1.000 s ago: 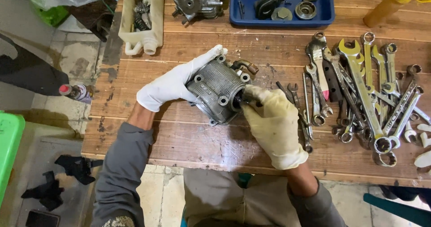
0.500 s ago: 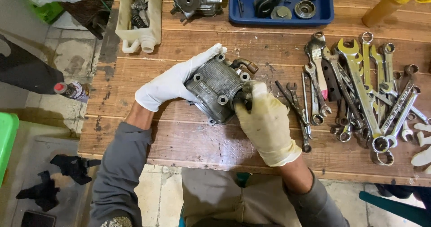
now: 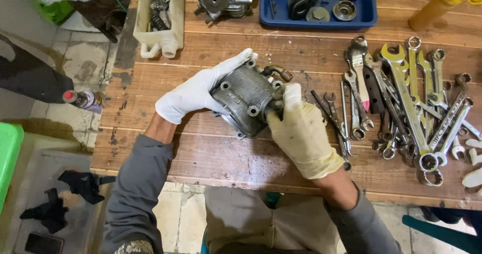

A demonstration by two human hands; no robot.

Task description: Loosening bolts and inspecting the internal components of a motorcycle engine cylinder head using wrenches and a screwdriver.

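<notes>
Head view: my left hand (image 3: 198,90) and right hand (image 3: 301,133) both grip the grey metal engine part (image 3: 246,99) above the tabletop (image 3: 201,153). It has barely moved; my right hand has slid closer.

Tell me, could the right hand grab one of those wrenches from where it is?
Probably yes. The right hand grips the grey metal engine part, so it would have to let go first. The wrenches lie close to its right on the wooden table, with nothing between.
</notes>
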